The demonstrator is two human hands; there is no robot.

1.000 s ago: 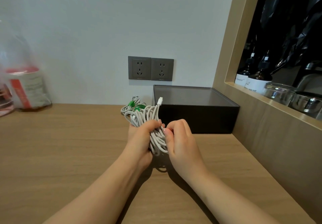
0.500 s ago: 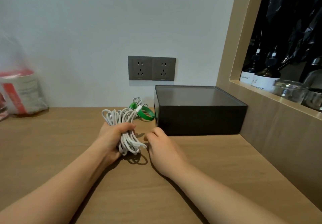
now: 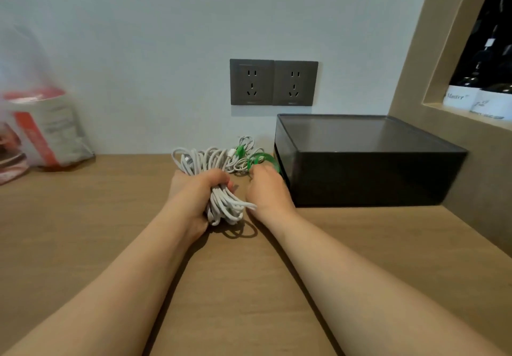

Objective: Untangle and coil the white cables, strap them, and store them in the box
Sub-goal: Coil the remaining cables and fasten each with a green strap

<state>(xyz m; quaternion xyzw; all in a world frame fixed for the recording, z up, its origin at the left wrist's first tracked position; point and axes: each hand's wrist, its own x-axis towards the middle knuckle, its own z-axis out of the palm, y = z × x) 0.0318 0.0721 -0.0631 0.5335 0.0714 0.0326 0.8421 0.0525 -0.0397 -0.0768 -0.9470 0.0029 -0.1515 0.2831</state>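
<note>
White cables [image 3: 223,204] in left hand [image 3: 194,193] ("Master" label [image 3: 458,98]).

You've got a wooden tabletop [image 3: 83,245] running back to a pale wall [image 3: 138,37]. Two dark grey sockets [image 3: 273,82] sit side by side on it. On your far left there's a blurred clear bag [image 3: 47,128] with red-and-white packaging, and on your far right a recessed shelf [image 3: 415,64] holding white-labelled bottles [image 3: 460,98].

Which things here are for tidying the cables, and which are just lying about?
For the job:
- white cable bundle, gripped by the left hand
- green strap, right at the fingers of the right hand
- smaller cable coil behind
- black box

Just lying about:
- wall sockets
- plastic bag
- bottles
</note>
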